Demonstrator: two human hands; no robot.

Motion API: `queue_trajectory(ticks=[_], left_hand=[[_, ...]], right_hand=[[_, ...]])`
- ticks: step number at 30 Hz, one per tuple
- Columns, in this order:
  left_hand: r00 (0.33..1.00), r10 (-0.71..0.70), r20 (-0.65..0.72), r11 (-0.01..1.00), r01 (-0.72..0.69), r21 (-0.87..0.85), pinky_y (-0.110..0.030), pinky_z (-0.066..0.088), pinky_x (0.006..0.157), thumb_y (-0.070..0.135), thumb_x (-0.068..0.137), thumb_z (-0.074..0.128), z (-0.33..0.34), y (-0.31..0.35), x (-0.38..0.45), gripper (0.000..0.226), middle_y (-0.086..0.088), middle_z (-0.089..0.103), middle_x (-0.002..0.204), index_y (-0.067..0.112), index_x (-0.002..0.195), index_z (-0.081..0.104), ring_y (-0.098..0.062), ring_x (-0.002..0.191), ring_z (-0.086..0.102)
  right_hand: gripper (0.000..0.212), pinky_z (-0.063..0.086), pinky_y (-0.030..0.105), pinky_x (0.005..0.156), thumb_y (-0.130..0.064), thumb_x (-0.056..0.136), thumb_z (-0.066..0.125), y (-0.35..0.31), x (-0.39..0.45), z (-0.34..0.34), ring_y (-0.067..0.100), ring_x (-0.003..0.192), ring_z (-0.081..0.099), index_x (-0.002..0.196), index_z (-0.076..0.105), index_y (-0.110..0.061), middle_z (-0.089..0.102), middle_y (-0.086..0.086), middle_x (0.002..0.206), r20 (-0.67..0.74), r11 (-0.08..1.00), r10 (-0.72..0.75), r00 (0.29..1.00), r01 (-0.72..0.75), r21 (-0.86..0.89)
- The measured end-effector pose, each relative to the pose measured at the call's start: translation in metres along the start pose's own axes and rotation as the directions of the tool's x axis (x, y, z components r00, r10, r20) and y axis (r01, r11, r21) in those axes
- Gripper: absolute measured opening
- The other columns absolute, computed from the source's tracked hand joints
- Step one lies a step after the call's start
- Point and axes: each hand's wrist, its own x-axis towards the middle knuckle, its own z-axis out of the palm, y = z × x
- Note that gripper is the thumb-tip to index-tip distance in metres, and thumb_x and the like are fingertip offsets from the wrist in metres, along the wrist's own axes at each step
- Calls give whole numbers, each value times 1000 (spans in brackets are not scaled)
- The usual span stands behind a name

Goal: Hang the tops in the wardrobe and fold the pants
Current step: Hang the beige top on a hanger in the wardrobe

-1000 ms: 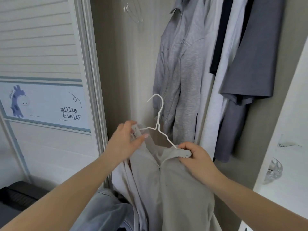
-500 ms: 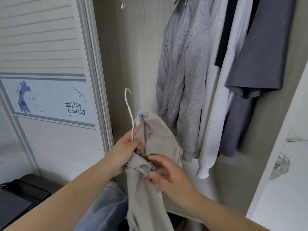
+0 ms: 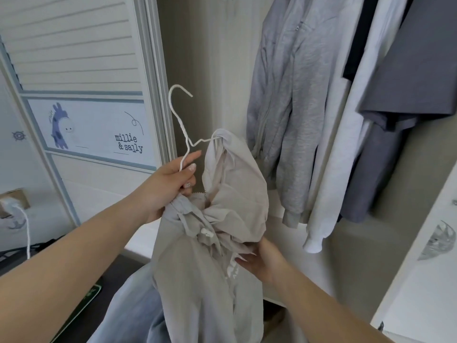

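Observation:
A beige zip-up top (image 3: pixel 210 268) hangs bunched on a white wire hanger (image 3: pixel 181 125). One arm of the hanger is inside the top's shoulder; the other arm runs down into my left hand (image 3: pixel 170 186). That hand grips the hanger's wire together with a fold of the beige cloth. My right hand (image 3: pixel 262 261) is lower, under the bunched hood, its fingers holding the cloth from below. The hanger's hook points up, free of any rail, in front of the open wardrobe (image 3: pixel 210 70).
Several tops hang in the wardrobe: a light grey zip hoodie (image 3: pixel 291 107), a white top (image 3: pixel 346 144) and a dark grey T-shirt (image 3: pixel 415 70). The sliding door (image 3: pixel 86 58) stands at the left. Blue jeans (image 3: pixel 138 313) lie below my arms. A white door panel (image 3: pixel 432 268) is at the right.
The hanger has tilted so its hook leans left. My left hand moved from the collar to the hanger's wire. My right hand dropped from the collar to under the hood.

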Motion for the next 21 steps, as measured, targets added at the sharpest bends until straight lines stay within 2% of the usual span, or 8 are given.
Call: queue_trajectory(ticks=[2,4,9,13,17,18,19,21], left_hand=[[1000,-14,-10,1000,14,15,-12,39,50,18,100,44,-9,1,0,29,8,42,55,33,122,55,-3,50,38],[1000,-20,-22,999,20,30,-12,40,51,19,100,44,-17,0,-1,31,8,43,55,33,125,55,-3,50,39],[996,-21,-87,998,26,61,-11,39,50,18,101,42,-29,-3,-3,32,8,41,55,31,128,54,-3,49,37],[993,-27,-117,998,34,56,-11,39,50,17,101,43,-31,-8,-4,32,6,37,56,30,127,55,-3,49,37],[992,-24,-124,994,37,106,-11,40,51,16,101,42,-31,-13,-6,33,7,39,56,30,128,54,-3,51,37],[992,-17,-124,992,32,125,-12,40,51,16,101,42,-31,-14,-6,33,7,39,57,30,129,54,-3,51,37],[993,-6,-122,989,24,147,-12,40,51,16,101,42,-30,-15,-7,33,7,40,57,29,129,53,-3,50,38],[993,23,-114,981,-1,193,-12,40,50,15,101,43,-28,-14,-8,33,11,42,54,30,129,52,-1,49,39]], right_hand=[[32,55,39,85,-31,94,55,-2,-3,9,26,108,65,120,62,-13,67,9,117,109,992,-32,993,18,128],[41,45,43,102,-38,96,51,-7,-7,14,28,119,57,128,58,-15,61,10,128,216,979,-88,973,44,200],[78,44,48,100,-78,75,44,-19,-25,23,32,123,53,125,63,-21,56,11,135,468,940,-134,873,-37,338],[60,34,44,110,-54,84,56,-28,-38,47,29,128,49,130,59,-16,53,11,138,462,972,-124,878,14,236],[28,50,34,93,-23,81,69,-41,-43,60,21,113,61,108,72,-21,66,9,121,397,947,-306,865,321,31],[25,52,28,90,-17,83,69,-45,-47,64,15,108,64,104,73,-29,68,4,117,388,891,-366,846,439,-114],[29,51,21,90,-15,85,68,-51,-50,66,9,105,64,103,72,-37,69,-2,115,409,758,-425,808,564,-327],[33,46,13,87,-22,82,68,-65,-49,68,8,103,61,108,68,-43,68,-6,114,521,197,-473,710,662,-723]])
